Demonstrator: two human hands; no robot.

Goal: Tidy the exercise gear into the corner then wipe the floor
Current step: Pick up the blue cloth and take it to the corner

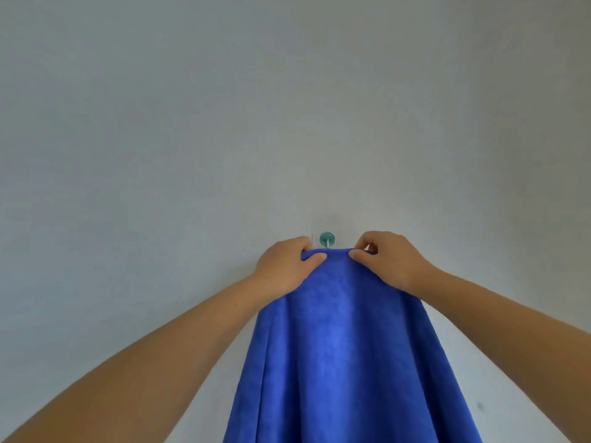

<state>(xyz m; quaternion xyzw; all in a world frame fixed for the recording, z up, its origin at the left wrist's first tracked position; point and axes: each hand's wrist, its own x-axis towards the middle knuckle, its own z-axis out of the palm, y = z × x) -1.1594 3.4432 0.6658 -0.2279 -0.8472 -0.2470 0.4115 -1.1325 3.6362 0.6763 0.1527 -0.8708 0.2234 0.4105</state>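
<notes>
A large blue cloth (339, 346) hangs down in front of a pale wall, filling the lower middle of the view. My left hand (284, 266) pinches its top edge on the left, thumb in front. My right hand (387, 260) pinches the top edge on the right, fingers curled over it. Both hands hold the cloth's top edge just under a small green hook (327, 239) fixed to the wall. Whether the cloth touches the hook cannot be seen. No exercise gear and no floor are in view.
A plain grey-white wall (192, 123) fills the whole view. A small dark mark (479, 406) sits on the wall at the lower right.
</notes>
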